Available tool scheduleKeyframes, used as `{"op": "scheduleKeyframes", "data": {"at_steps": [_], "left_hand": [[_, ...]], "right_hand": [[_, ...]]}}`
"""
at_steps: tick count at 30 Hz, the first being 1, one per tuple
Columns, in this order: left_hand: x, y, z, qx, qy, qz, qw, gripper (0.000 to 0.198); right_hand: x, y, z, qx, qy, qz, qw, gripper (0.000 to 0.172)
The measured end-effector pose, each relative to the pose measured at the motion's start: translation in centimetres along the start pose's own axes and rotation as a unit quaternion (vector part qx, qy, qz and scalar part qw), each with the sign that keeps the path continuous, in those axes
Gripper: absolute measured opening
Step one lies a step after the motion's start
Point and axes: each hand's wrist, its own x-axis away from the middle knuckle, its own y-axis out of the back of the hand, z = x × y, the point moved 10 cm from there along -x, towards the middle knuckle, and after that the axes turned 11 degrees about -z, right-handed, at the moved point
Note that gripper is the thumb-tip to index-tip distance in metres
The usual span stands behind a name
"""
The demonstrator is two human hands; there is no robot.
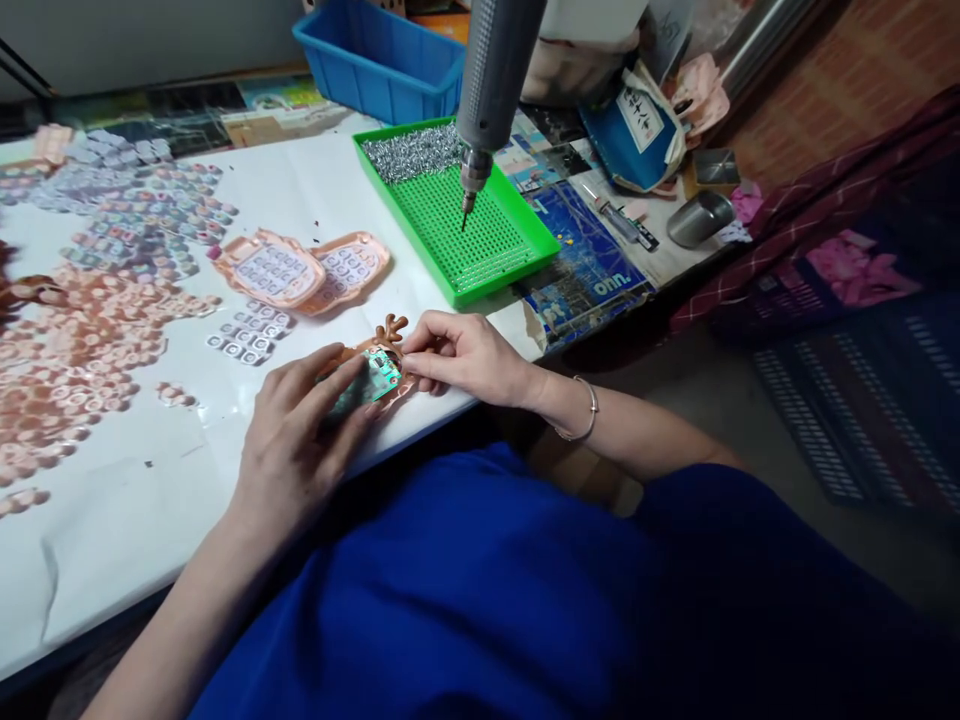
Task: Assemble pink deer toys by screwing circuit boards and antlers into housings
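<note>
Near the front edge of the white table point(247, 420) lies a peach plastic shell point(403, 387) with brown antlers point(391, 330) and a green circuit board point(384, 372) inside. My left hand point(300, 420) grips the shell from the left, its fingers over the board and partly hiding it. At the shell's right side, my right hand point(469, 358) has thumb and index finger pinched together by the board's edge; anything between the fingertips is too small to make out. Two peach shells with white keypads point(274, 270) lie beyond my hands.
An electric screwdriver point(491, 90) hangs over a green tray point(506, 245) of silver screws point(412, 152). Piles of peach buttons point(82, 350) and pale key pieces point(142, 215) cover the left. A blue bin point(375, 65) stands behind; a metal cup point(700, 219) is at right.
</note>
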Motion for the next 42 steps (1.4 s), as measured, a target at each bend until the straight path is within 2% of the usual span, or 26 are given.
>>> {"op": "scheduleKeyframes", "data": {"at_steps": [5, 7, 10, 12, 16, 19, 22, 24, 27, 30, 36, 39, 42], "left_hand": [[-0.1, 0.1, 0.2, -0.002, 0.006, 0.01, 1.0, 0.05], [-0.1, 0.0, 0.3, -0.004, 0.011, 0.014, 1.0, 0.048], [-0.1, 0.0, 0.4, 0.005, 0.008, 0.004, 1.0, 0.045], [0.0, -0.1, 0.5, 0.016, 0.008, -0.002, 1.0, 0.044], [0.0, -0.1, 0.8, 0.032, 0.014, -0.008, 0.999, 0.043], [0.0, -0.2, 0.7, 0.017, 0.006, 0.001, 1.0, 0.044], [0.1, -0.2, 0.4, -0.002, -0.014, 0.003, 1.0, 0.047], [0.1, -0.1, 0.4, -0.001, -0.016, -0.002, 1.0, 0.047], [0.1, -0.1, 0.6, 0.003, -0.005, -0.004, 1.0, 0.046], [0.1, -0.1, 0.7, 0.0, -0.004, 0.003, 1.0, 0.046], [0.1, -0.1, 0.7, 0.004, 0.0, -0.007, 1.0, 0.044], [0.1, -0.2, 0.8, 0.01, 0.014, -0.015, 1.0, 0.042], [0.1, -0.2, 1.0, 0.014, 0.027, -0.023, 0.999, 0.04]], "right_hand": [[-0.2, 0.3, 1.8, 0.106, 0.088, -0.021, 0.99, 0.013], [-0.3, 0.1, 2.4, 0.152, 0.12, -0.01, 0.981, 0.013], [-0.3, -0.1, 3.0, 0.236, 0.15, 0.019, 0.96, 0.01], [-0.3, 0.3, 3.2, 0.277, 0.157, 0.004, 0.948, 0.011], [-0.6, 1.7, 3.7, 0.285, 0.167, -0.082, 0.94, 0.021], [-1.0, 1.2, 3.7, 0.251, 0.187, -0.081, 0.946, 0.028], [-1.7, 0.3, 2.9, 0.21, 0.16, -0.046, 0.963, 0.02], [-2.1, 0.3, 2.4, 0.189, 0.13, -0.048, 0.972, 0.016], [-2.2, 0.7, 2.2, 0.173, 0.105, -0.054, 0.978, 0.017], [-2.2, 0.6, 2.0, 0.167, 0.091, -0.034, 0.981, 0.02], [-2.3, 0.7, 1.9, 0.14, 0.097, -0.024, 0.985, 0.025], [-2.6, 0.5, 1.9, 0.182, 0.08, -0.009, 0.98, 0.021], [-2.9, 0.4, 2.3, 0.258, 0.089, 0.001, 0.962, 0.015]]}}
